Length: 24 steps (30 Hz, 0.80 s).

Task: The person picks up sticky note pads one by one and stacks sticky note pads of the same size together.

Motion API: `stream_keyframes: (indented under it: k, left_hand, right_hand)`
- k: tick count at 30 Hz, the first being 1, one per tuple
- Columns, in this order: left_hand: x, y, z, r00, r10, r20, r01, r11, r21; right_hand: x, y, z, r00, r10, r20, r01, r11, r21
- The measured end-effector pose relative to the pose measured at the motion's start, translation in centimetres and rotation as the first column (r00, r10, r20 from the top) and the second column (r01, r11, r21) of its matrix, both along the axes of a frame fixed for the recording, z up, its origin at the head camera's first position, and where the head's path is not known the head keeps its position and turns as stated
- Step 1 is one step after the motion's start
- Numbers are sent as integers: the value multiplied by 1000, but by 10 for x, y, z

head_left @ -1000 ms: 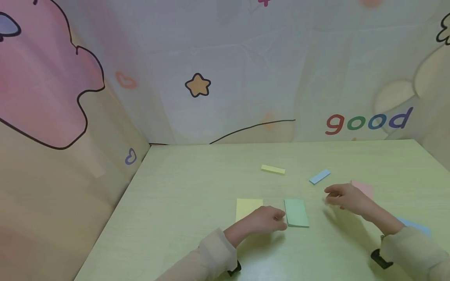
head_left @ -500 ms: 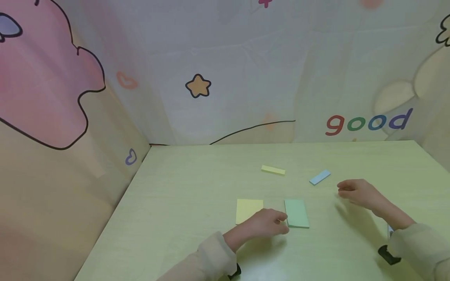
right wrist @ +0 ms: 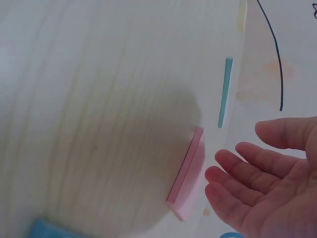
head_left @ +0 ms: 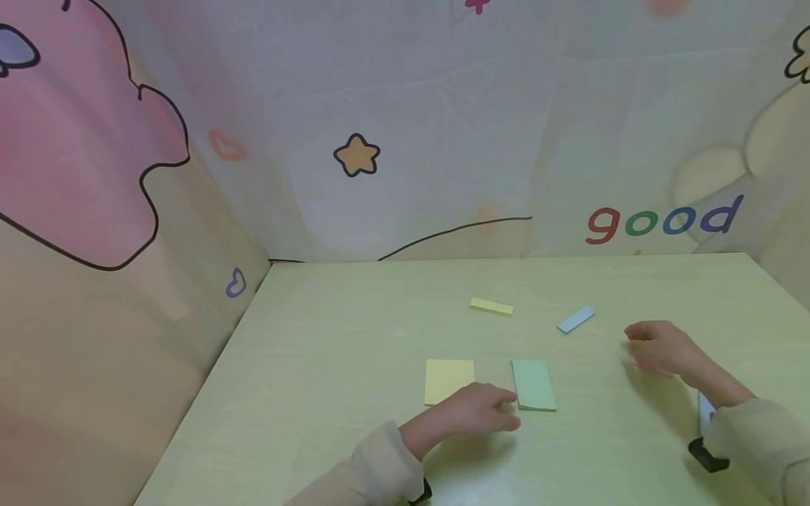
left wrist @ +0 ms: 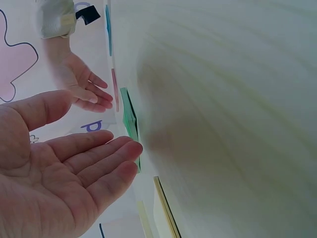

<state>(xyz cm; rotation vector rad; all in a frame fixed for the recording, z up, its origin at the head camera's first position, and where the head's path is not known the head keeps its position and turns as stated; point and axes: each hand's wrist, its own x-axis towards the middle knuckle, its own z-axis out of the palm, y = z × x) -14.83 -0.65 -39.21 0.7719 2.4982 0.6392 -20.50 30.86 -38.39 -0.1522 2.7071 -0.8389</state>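
Note:
In the head view my left hand (head_left: 474, 411) is held with thumb and fingers apart, low over the near edge of a square yellow sticky note pad (head_left: 446, 376). Its fingertips are beside a green sticky note pad (head_left: 534, 385); whether they touch it I cannot tell. The left wrist view shows that palm (left wrist: 59, 173) holding nothing. My right hand (head_left: 667, 348) hovers over a pink sticky note pad (head_left: 652, 365), which it partly covers. In the right wrist view its relaxed fingers (right wrist: 233, 183) are apart from the pink pad (right wrist: 187, 173) and hold nothing.
Farther back lie a narrow yellow pad (head_left: 491, 307) and a narrow blue pad (head_left: 576, 320). A larger blue pad (head_left: 705, 411) is mostly hidden by my right forearm. A printed cloth (head_left: 443, 140) stands behind the table (head_left: 329, 337).
My right hand has moved rightward, over the pink pad. The left hand has come slightly nearer, its thumb and fingers a little wider apart. The pads appear to lie where they were.

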Motion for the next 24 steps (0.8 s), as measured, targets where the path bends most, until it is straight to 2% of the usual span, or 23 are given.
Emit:
stream_keyframes:
  k: [11, 24]
  left_hand:
    - [0, -2, -3, 1000, 1, 8, -1, 1000, 1]
    - [0, -2, -1, 1000, 15, -1, -15, 999, 31]
  right_hand:
    - [-8, 15, -11, 998, -56, -18, 57, 994, 98]
    - [-12, 21, -16, 997, -76, 17, 75, 994, 75]
